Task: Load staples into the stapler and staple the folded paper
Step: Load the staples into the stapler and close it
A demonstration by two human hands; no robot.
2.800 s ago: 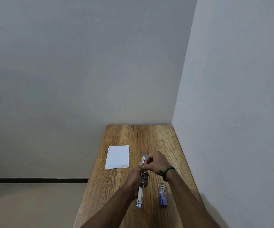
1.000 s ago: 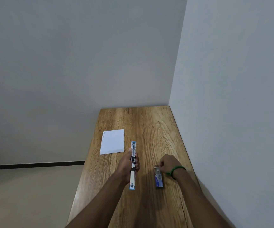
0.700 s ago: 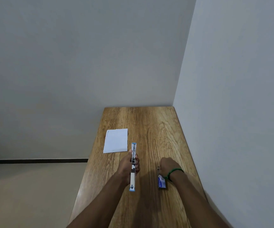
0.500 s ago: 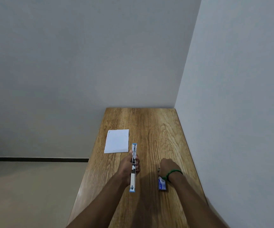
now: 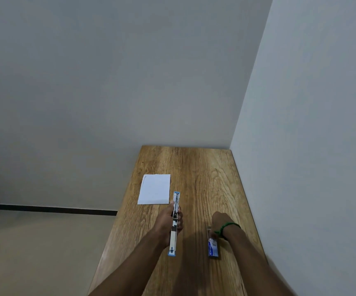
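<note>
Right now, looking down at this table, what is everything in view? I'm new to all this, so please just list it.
table: one, brown wood, pushed into the room's corner
stapler: one, blue and silver, opened out long, mid-table
folded paper: one, white, flat on the table, left of the stapler's far end
staple box: one, blue, on the table right of the stapler
walls: two, pale grey, behind and right of the table
floor: one, beige, left of the table
skirting strip: one, black, where floor meets wall
wristband: one, green, right wrist
left grip: one bare hand, curled round the stapler
right grip: one bare hand, over the box's far end, fingers hidden
</note>
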